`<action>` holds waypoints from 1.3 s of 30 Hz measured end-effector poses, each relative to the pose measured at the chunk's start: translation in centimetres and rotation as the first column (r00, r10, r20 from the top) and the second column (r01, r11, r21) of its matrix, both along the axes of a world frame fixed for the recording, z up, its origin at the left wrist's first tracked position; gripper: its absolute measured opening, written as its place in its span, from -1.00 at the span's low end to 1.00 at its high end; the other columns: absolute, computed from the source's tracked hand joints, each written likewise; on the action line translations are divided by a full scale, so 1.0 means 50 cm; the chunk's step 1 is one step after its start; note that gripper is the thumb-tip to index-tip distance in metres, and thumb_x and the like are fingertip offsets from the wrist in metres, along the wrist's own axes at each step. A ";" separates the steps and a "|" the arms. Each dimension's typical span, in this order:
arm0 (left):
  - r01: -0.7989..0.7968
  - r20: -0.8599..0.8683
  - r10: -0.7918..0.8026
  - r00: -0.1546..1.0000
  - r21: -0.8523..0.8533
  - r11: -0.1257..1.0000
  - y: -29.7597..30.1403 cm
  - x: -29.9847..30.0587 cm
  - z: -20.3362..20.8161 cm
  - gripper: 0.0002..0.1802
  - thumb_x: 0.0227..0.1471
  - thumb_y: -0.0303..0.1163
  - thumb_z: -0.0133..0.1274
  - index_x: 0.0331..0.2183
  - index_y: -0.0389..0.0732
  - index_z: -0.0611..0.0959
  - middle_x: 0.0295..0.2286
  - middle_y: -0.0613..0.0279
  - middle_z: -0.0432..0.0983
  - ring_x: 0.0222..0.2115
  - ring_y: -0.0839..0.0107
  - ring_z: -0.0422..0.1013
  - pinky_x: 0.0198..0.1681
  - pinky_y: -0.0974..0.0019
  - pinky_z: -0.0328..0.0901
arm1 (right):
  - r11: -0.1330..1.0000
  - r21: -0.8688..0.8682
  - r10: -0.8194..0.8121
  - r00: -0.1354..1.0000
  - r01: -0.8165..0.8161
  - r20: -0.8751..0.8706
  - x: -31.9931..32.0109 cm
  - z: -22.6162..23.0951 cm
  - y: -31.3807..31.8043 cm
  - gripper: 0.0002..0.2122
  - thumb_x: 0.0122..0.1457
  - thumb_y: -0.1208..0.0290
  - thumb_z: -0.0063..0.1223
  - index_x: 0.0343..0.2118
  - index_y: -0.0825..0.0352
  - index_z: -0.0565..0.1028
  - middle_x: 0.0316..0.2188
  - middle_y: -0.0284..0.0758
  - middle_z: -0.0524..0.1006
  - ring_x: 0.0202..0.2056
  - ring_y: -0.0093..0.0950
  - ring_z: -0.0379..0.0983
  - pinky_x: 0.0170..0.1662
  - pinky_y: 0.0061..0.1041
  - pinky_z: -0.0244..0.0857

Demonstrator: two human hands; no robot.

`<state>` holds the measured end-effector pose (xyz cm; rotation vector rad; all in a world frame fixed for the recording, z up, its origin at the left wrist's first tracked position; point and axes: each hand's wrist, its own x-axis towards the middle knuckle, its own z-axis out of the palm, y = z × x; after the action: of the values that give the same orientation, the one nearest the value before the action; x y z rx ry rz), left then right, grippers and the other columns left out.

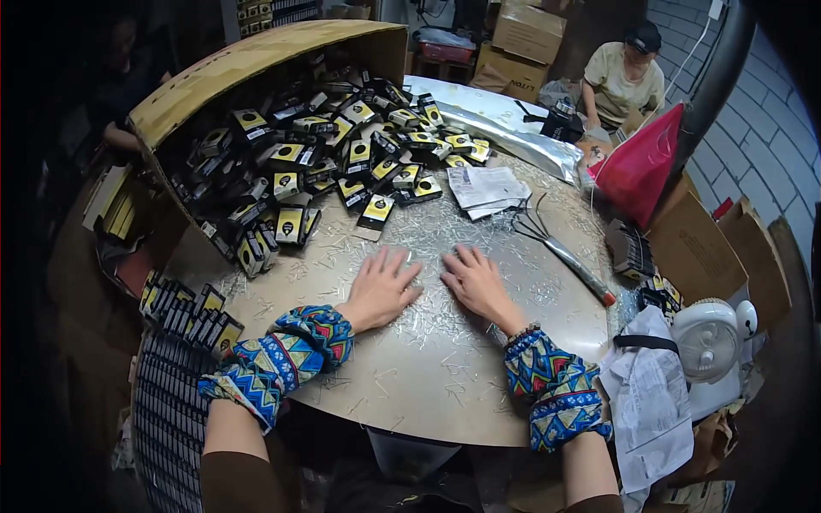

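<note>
The left hand (pixel 382 291) is lying palm down at nine o'clock of the thin metal pins (pixel 430 309), and the right hand (pixel 481 289) is resting palm down at three o'clock, the fingers of both standing apart. The pins are lying scattered over the counter (pixel 487 415), most densely between the hands. From that spot, small black-and-yellow boxes (pixel 286 154) are lying heaped at eleven o'clock, papers (pixel 487 190) are resting at one o'clock, and a claw-headed rake (pixel 575 267) is lying between two and three.
</note>
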<state>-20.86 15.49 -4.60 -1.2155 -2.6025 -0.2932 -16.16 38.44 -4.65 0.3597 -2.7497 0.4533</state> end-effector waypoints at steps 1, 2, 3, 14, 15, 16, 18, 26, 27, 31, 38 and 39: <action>-0.002 -0.003 0.002 1.000 0.002 1.000 -0.008 -0.002 0.001 -0.46 0.12 -0.13 0.01 0.10 -0.10 0.40 0.12 -0.02 0.23 0.16 0.01 0.14 0.21 -0.03 0.05 | 0.996 0.058 -0.066 0.993 0.061 0.096 0.006 0.009 0.001 -0.60 0.19 0.17 0.07 0.06 0.18 0.43 0.17 -0.07 0.29 0.15 0.02 0.20 0.12 0.03 0.14; 0.009 -0.008 -0.008 1.000 0.063 0.998 -0.017 -0.008 0.001 -0.49 0.12 -0.15 0.02 0.08 -0.10 0.42 0.09 -0.02 0.26 0.14 0.01 0.17 0.19 -0.03 0.06 | 0.986 0.122 -0.139 0.973 0.117 0.186 0.012 0.015 0.000 -0.57 0.22 0.13 0.03 0.11 0.15 0.38 0.23 -0.06 0.20 0.18 0.07 0.15 0.12 0.12 0.11; 0.022 -0.014 -0.020 1.000 0.125 0.992 -0.023 -0.016 0.000 -0.51 0.11 -0.17 0.03 0.06 -0.11 0.44 0.07 -0.01 0.29 0.12 0.01 0.19 0.18 -0.03 0.07 | 0.985 0.125 -0.140 0.973 0.118 0.184 0.022 0.011 -0.005 -0.57 0.22 0.13 0.03 0.11 0.15 0.38 0.23 -0.06 0.20 0.18 0.07 0.15 0.12 0.12 0.11; -0.584 0.348 0.560 0.752 -0.043 0.811 0.042 -0.239 0.081 -0.34 -0.19 -0.13 0.25 -0.09 -0.28 0.43 -0.10 -0.15 0.46 0.00 -0.11 0.34 -0.01 -0.05 0.26 | 0.996 0.044 0.056 0.956 -0.071 0.289 0.054 0.043 -0.075 -0.60 0.24 0.08 -0.02 0.09 0.11 0.42 0.18 -0.13 0.25 0.25 0.00 0.07 0.16 0.28 -0.04; -0.584 0.400 0.568 0.719 -0.097 0.806 0.038 -0.244 0.085 -0.27 -0.22 -0.11 0.26 -0.05 -0.29 0.39 -0.09 -0.18 0.48 0.01 -0.12 0.33 0.02 -0.07 0.24 | 0.996 0.037 0.066 0.954 -0.080 0.293 0.061 0.041 -0.088 -0.60 0.24 0.08 -0.02 0.09 0.11 0.42 0.18 -0.13 0.25 0.25 0.00 0.07 0.16 0.28 -0.04; -0.561 0.381 0.544 0.748 -0.075 0.824 0.057 -0.235 0.103 -0.17 -0.26 -0.08 0.26 -0.01 -0.30 0.31 -0.15 -0.17 0.53 0.01 -0.11 0.34 0.06 -0.09 0.19 | 0.986 0.016 0.158 0.953 -0.168 0.259 0.072 0.036 -0.083 -0.60 0.24 0.08 -0.02 0.10 0.11 0.41 0.18 -0.13 0.25 0.25 0.01 0.07 0.16 0.29 -0.03; -0.578 0.498 0.492 0.715 0.023 0.816 0.035 -0.239 0.129 -0.15 -0.28 -0.17 0.29 0.01 -0.27 0.27 -0.18 -0.16 0.51 -0.09 -0.01 0.43 -0.07 0.11 0.31 | 0.957 0.051 0.273 0.946 -0.286 0.177 0.084 0.030 -0.093 -0.61 0.26 0.11 -0.05 0.09 0.13 0.41 0.16 -0.08 0.27 0.24 0.02 0.07 0.15 0.29 -0.02; -0.574 0.665 0.141 0.733 0.494 0.653 -0.093 -0.133 0.108 -0.17 -0.27 -0.26 0.39 0.06 -0.24 0.43 -0.18 0.07 0.46 -0.18 0.25 0.39 -0.12 0.23 0.29 | 0.981 -0.053 0.186 0.982 -0.187 -0.028 0.153 0.014 -0.097 -0.73 0.22 0.31 0.01 -0.02 0.16 0.45 -0.05 -0.17 0.42 -0.01 -0.18 0.33 -0.05 -0.21 0.29; -0.572 0.623 0.251 0.741 0.390 0.721 -0.103 -0.108 0.098 -0.26 -0.27 -0.21 0.37 -0.01 -0.25 0.51 -0.15 0.03 0.45 -0.13 0.17 0.37 -0.06 0.20 0.27 | 0.982 -0.058 0.178 0.984 -0.180 -0.026 0.156 0.016 -0.096 -0.73 0.22 0.31 0.01 -0.02 0.16 0.45 -0.05 -0.17 0.42 -0.01 -0.18 0.33 -0.05 -0.21 0.29; -0.438 0.406 0.399 0.822 0.005 0.899 -0.122 -0.036 0.096 -0.32 -0.29 -0.06 0.34 -0.13 -0.27 0.61 -0.06 -0.07 0.41 0.00 -0.01 0.29 0.08 0.10 0.17 | 0.967 0.250 0.064 0.997 -0.050 -0.048 0.182 0.020 -0.109 -0.68 0.26 0.19 -0.07 0.04 0.14 0.41 0.04 -0.13 0.38 0.02 -0.07 0.31 -0.01 -0.05 0.24; -0.387 0.425 0.308 0.851 0.113 0.915 -0.135 -0.016 0.096 -0.50 0.07 -0.09 0.04 -0.08 -0.25 0.46 -0.17 -0.02 0.46 -0.15 0.06 0.41 -0.10 0.00 0.28 | 0.960 0.272 0.043 0.996 -0.064 0.080 0.255 0.023 -0.118 -0.60 0.25 0.13 -0.07 0.08 0.22 0.37 0.08 -0.03 0.34 0.17 -0.03 0.21 0.12 0.07 0.13; -0.470 0.606 0.229 0.762 0.273 0.840 -0.141 0.003 0.110 -0.54 0.11 -0.09 0.02 -0.12 -0.28 0.48 -0.19 0.02 0.47 -0.20 0.10 0.44 -0.13 0.05 0.30 | 0.963 0.269 0.035 0.999 -0.026 -0.029 0.271 0.041 -0.135 -0.59 0.24 0.12 -0.04 0.08 0.22 0.38 0.08 -0.05 0.35 0.16 -0.05 0.22 0.11 0.07 0.15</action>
<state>-20.69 8.44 0.91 -0.5008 -2.9335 -1.2051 -2.59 31.71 -2.61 0.4709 -2.7788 0.0781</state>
